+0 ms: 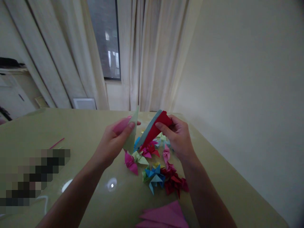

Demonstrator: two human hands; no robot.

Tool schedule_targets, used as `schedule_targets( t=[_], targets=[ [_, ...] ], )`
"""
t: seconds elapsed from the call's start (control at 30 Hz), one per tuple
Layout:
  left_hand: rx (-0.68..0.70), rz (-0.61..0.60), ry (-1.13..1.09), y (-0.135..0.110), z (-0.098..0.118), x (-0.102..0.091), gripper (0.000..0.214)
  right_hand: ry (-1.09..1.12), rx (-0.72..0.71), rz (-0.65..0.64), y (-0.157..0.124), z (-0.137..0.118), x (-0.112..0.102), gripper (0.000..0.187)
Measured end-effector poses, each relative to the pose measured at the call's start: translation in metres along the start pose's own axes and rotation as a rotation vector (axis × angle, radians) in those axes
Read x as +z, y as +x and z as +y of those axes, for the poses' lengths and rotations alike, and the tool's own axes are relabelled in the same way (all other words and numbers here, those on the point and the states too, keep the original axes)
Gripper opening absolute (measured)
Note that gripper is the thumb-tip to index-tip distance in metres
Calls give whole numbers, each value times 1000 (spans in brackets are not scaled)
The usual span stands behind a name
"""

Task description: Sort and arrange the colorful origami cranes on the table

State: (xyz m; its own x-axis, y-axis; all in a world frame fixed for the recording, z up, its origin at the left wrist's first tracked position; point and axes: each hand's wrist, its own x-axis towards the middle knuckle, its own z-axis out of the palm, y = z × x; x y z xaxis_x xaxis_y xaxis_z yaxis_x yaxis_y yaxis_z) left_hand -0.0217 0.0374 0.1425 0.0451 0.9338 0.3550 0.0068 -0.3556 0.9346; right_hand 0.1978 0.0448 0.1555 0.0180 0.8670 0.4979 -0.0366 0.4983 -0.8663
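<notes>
My left hand (118, 135) is closed on folded paper: a pale green sheet (131, 139) under the thumb with a pink sheet (120, 126) behind it. Thumb on top, my right hand (179, 134) grips folded red paper (155, 128) with a light blue sheet (149, 126) along its left edge. Both bundles are held up above the table, their edges close together. Below them lie several folded paper pieces with pointed petals, among them a magenta one (130, 162), a blue one (155, 176) and a dark red one (174, 182).
Pink folded sheets (166, 217) lie at the near edge of the glossy table (95, 202). A thin pink stick (57, 143) is at the left, beside a pixelated patch. Behind stand curtains (161, 57) and a window (105, 38); a wall (249, 88) borders the right side.
</notes>
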Motion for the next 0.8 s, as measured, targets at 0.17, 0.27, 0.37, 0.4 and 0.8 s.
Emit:
schedule_targets(
  t=[0.17, 0.27, 0.37, 0.4, 0.8],
  targets=[
    [11, 43, -75, 1, 0, 1, 30, -3, 75, -117, -2, -5, 0, 30],
    [-3, 109, -87, 2, 1, 0, 30, 4, 83, -146, -3, -6, 2, 32],
    [-6, 214, -104, 2, 3, -1, 32, -2, 78, -129, -2, -8, 0, 34],
    [5, 254, -107, 2, 3, -1, 32, -3, 76, -119, -2, -8, -1, 34],
    [87, 323, -175, 4, 3, -3, 26, 67, 122, -160, -5, -8, 6, 34]
  ],
)
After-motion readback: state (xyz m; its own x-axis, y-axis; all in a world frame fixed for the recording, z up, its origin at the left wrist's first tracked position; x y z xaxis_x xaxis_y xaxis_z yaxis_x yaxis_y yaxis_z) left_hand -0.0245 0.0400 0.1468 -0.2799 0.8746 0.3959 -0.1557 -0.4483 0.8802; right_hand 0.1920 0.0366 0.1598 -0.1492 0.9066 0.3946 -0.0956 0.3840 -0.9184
